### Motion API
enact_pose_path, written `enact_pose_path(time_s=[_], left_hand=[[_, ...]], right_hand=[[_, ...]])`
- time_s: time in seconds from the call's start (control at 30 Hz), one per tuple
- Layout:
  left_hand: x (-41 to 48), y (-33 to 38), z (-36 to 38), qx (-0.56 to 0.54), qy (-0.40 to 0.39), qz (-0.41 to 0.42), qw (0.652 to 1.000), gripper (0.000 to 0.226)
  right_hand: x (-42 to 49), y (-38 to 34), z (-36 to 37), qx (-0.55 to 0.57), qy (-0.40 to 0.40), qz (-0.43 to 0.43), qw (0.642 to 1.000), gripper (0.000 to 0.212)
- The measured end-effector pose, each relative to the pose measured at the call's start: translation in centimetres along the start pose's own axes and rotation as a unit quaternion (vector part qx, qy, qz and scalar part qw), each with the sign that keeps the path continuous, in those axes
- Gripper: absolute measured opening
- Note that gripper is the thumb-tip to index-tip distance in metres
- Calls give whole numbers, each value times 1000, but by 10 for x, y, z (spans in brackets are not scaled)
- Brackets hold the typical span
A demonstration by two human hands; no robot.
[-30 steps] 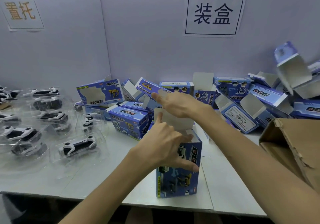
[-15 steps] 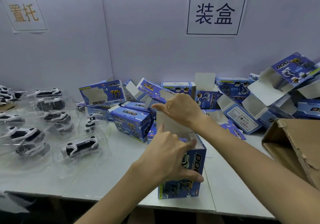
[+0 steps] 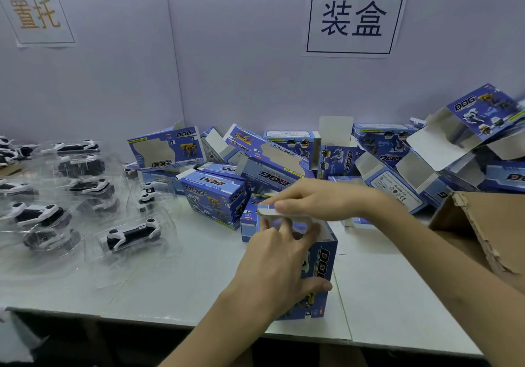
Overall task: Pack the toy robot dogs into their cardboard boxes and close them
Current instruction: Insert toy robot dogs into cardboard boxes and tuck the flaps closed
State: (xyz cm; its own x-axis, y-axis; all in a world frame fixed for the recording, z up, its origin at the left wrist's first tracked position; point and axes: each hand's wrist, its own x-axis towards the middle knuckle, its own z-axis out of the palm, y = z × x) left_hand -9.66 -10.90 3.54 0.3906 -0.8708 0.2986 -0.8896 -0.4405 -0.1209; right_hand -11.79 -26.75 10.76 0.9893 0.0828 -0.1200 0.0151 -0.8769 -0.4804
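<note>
A blue cardboard "DOG" box (image 3: 322, 264) stands upright near the table's front edge. My left hand (image 3: 279, 264) grips its side, thumb across the printed front, fingers reaching up under the lid. My right hand (image 3: 315, 200) presses the white top flap (image 3: 267, 210) down over the opening with its fingers; the flap lies nearly flat. The box's inside is hidden. Toy robot dogs in clear plastic trays lie on the left, the nearest one (image 3: 132, 234) black and white.
Several blue boxes (image 3: 216, 199), some with open flaps, are piled along the back wall. A brown carton (image 3: 488, 224) stands at the right edge. The white table (image 3: 170, 287) ends just below the box. Paper signs hang on the wall.
My right hand has folded the top flap from upright down over the box's opening. A box at the far right has settled onto the pile.
</note>
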Motion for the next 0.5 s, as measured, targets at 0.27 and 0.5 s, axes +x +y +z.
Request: enact_pose_path(time_s=[0.27,0.5], left_hand=[[-6,1,4,10,41,1,999,81],[-18,7,8,-24,54,-24,998,70]], right_hand=[[-28,21,24,25,31,-7,999,41],[-37,27,48,94,81,-15,992,42]])
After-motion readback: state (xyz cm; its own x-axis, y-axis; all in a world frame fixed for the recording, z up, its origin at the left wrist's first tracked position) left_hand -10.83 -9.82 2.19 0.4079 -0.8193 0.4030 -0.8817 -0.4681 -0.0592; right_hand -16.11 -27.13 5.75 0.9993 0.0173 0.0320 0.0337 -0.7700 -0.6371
